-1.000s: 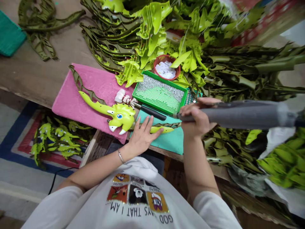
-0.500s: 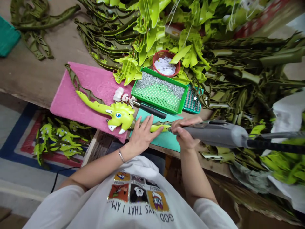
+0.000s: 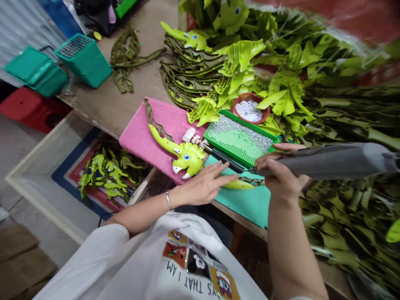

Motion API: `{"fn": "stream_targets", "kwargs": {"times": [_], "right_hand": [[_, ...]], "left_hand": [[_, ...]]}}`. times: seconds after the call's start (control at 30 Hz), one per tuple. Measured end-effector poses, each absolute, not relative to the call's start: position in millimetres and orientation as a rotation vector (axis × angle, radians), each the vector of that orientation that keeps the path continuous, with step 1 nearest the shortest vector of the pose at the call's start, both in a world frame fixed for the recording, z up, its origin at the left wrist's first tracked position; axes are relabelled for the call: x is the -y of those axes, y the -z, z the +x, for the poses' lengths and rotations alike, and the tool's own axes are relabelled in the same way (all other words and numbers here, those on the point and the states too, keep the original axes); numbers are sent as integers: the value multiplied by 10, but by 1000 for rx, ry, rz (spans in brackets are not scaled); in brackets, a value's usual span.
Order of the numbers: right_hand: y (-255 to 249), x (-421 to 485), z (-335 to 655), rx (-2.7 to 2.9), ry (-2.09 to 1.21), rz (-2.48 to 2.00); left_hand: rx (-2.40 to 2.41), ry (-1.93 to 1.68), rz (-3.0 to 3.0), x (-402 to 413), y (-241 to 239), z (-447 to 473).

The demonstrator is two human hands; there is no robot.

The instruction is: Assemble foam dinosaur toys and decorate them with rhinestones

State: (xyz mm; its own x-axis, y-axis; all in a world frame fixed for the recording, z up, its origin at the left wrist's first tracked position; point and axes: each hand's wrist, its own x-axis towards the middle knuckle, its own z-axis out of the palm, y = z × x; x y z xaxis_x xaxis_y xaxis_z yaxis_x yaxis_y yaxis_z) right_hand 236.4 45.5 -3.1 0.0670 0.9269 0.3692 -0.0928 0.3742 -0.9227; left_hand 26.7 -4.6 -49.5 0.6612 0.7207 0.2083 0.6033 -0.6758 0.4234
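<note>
Plastic, smooth and lime green, forms the horned dinosaur head of a bow-shaped toy (image 3: 191, 159), lying on a plush pink pad (image 3: 134, 129) with one curved limb reaching toward ten o'clock, edged in olive latticework. Its other limb points to four o'clock across a flat teal mat (image 3: 246, 204). At five o'clock of the head, the person's left hand (image 3: 204, 183) spreads loose, extended fingers over that limb, grasping nothing; how firmly it presses, I cannot tell. At three o'clock, the right hand (image 3: 279, 166) is wrapped round a matte grey cylindrical power tool (image 3: 340, 160), its tip near the limb's end, contact unclear. A black-handled tool (image 3: 225, 159), cloth-like white wrapping at its far end, lies just beside the head.

At two o'clock, a perforated green basket (image 3: 225, 141) holds small silvery metal pieces (image 3: 243, 132) heaped along its far side. Touching or just behind it, a round red basket (image 3: 261, 118) contains thin white flakes (image 3: 248, 110). At ten o'clock stands a tapered teal bin (image 3: 86, 66) with a gridded top.
</note>
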Motion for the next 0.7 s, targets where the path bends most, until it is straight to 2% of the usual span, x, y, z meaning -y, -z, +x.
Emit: {"fn": "stream_targets", "kwargs": {"times": [0.1, 0.2, 0.3, 0.43, 0.6, 0.7], "right_hand": [[-13, -571, 2289, 1226, -944, -1033], [5, -675, 2264, 1204, -915, -1209], [37, -759, 2232, 1213, -901, -1311], [51, -826, 2155, 1251, -914, -1317], [-25, -881, 2065, 1329, -890, -1345], [-64, -933, 2019, 1362, -880, -1367]], "left_hand": [[-1315, -547, 2603, -179, 356, -271], [-1565, -283, 2655, -401, 328, -739], [-1417, -35, 2723, -573, 354, -940], [-1253, 37, 2818, -622, 293, -1032], [-1391, 58, 2950, -131, 191, -1605], [-1634, -160, 2902, 444, 337, -2085]]}}
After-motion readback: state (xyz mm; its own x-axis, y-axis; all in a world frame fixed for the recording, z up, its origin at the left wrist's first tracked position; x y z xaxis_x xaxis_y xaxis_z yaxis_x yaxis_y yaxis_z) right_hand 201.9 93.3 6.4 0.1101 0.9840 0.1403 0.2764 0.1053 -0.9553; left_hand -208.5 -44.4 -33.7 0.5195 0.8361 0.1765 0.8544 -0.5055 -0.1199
